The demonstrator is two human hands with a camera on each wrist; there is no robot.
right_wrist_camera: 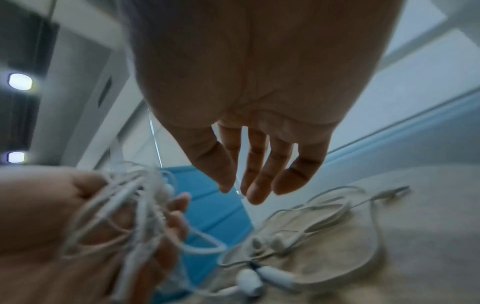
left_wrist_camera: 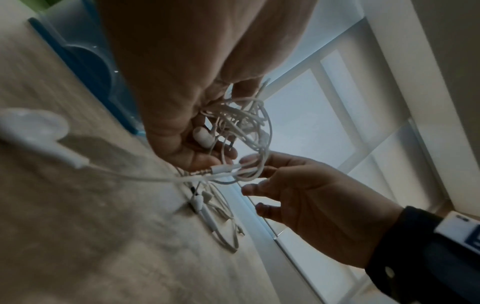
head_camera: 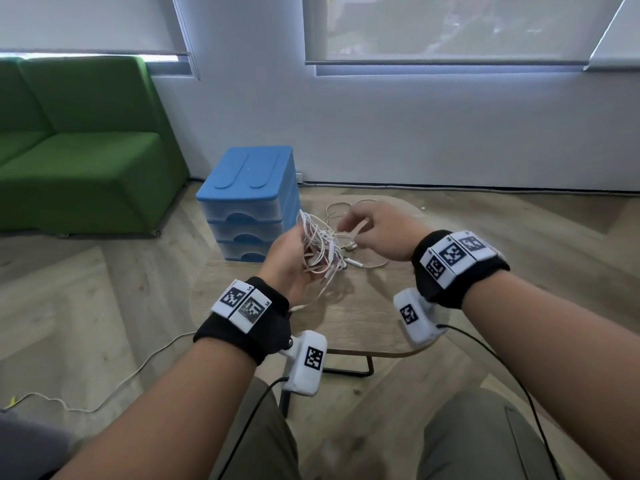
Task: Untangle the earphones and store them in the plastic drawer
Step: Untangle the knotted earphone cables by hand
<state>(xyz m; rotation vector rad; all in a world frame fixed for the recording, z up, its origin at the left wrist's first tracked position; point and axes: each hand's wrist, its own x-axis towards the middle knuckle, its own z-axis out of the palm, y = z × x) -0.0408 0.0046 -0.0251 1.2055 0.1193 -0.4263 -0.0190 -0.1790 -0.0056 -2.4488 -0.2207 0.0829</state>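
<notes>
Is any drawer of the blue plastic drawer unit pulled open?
No, all three translucent drawers of the blue plastic drawer unit sit flush and closed.

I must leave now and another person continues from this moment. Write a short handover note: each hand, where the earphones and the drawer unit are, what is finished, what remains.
Left hand: palm up, fingers curled round the tangled bundle of white earphones, raised above the table.
Right hand: open, holds nothing, fingers stretched toward the bundle.
A second set of white earphones lies loose on the table behind the hands.
Blue plastic drawer unit: at the table's far left; all three drawers look closed.
Done: bundle picked up.
Left: untangle the cords, open a drawer, put the earphones inside.
</notes>
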